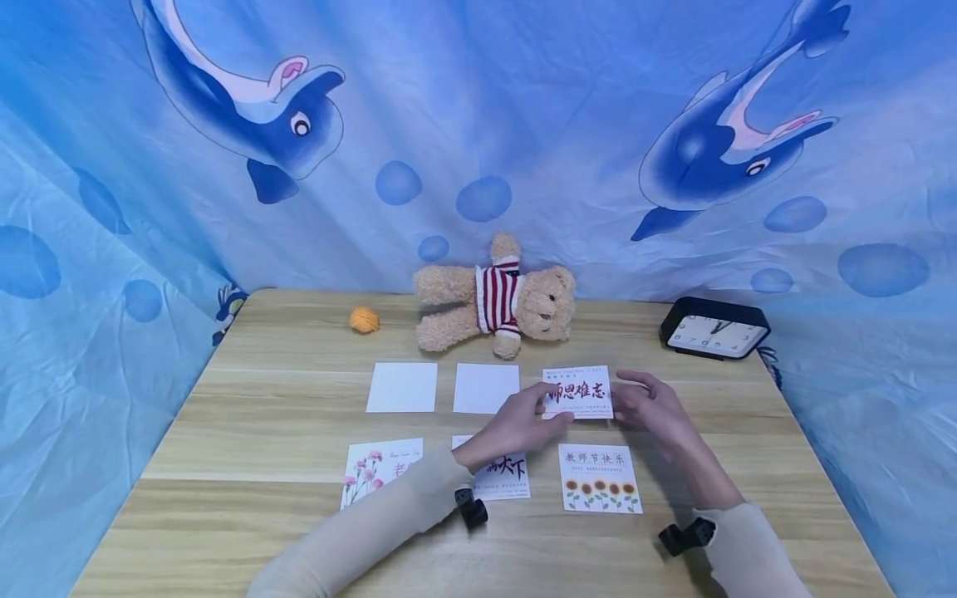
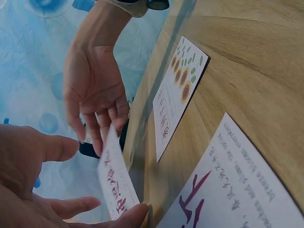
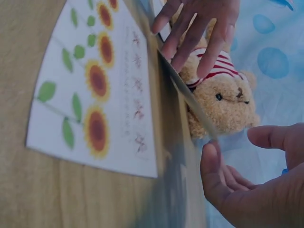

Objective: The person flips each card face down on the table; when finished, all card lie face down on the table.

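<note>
A white card with red calligraphy (image 1: pixel 577 393) is between the two hands; in the wrist views it tilts up off the table. My left hand (image 1: pixel 523 419) is at its left side, fingers spread and fairly straight, fingertips against the card. At the opposite end, the right hand (image 1: pixel 656 411) has its fingertips right at the card's edge, with the thumb standing apart from it in the right wrist view. Nearer me lies a sunflower card (image 1: pixel 601 477). Another red-lettered card (image 1: pixel 503 482) is partly hidden under my left forearm, which also overlaps a pink-flower card (image 1: pixel 374 469).
Two blank white cards (image 1: pixel 401 387) lie in a row left of the hands. Behind them are an orange yarn ball (image 1: pixel 364 320) and a teddy bear (image 1: pixel 497 299) on its back. A black clock (image 1: pixel 715 328) stands at back right, before a blue dolphin curtain (image 1: pixel 568 149).
</note>
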{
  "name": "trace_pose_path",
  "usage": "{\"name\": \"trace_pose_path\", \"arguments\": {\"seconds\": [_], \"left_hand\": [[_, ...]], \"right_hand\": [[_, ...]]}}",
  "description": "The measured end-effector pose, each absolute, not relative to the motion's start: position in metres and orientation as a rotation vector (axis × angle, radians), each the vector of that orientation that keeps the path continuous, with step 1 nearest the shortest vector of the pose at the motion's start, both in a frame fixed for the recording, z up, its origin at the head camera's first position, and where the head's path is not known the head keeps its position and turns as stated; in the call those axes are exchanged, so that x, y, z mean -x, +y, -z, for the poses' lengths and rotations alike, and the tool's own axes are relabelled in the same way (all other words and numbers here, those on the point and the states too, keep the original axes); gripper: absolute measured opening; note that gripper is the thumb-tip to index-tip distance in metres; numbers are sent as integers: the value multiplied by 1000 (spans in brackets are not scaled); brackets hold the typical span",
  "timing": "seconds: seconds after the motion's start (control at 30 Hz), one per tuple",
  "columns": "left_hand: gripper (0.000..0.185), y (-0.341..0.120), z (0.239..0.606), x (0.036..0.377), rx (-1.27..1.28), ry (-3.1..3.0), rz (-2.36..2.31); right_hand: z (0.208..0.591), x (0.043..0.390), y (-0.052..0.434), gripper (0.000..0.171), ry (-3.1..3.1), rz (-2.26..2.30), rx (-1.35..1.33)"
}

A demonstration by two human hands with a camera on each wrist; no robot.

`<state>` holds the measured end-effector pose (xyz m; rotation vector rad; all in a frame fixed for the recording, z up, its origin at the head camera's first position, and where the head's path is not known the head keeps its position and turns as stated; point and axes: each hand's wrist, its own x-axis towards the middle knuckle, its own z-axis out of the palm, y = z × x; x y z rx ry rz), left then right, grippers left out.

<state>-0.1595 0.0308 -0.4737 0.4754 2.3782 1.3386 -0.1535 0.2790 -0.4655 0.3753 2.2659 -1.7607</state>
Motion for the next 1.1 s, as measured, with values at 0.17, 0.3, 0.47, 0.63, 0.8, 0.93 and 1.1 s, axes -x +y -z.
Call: {"name": "trace_pose_path", "arguments": {"seconds": [0.17, 0.3, 0.47, 0.63, 0.8, 0.93, 1.1], "left_hand": [[63, 33, 471, 158, -487, 2406, -1308], [60, 35, 471, 158, -492, 2426, -1292], [57, 38, 471, 160, -484, 2414, -1311], [56, 39, 471, 161, -495, 2366, -1379], [54, 41, 471, 162, -517, 2344, -1419], [53, 42, 470, 162, -494, 2327, -1477], [45, 42, 470, 163, -473, 2242, -1660]], "right_hand": [[461, 155, 274, 62, 2256, 1811, -325], [457, 155, 269, 59, 2197, 1893, -231], [456, 156, 261, 59, 2144, 1936, -169], [461, 158, 252, 53, 2161, 1888, -184], [467, 158, 245, 47, 2201, 1827, -196], [471, 158, 241, 45, 2219, 1789, -200], [475, 158, 237, 48, 2267, 1754, -176]]}}
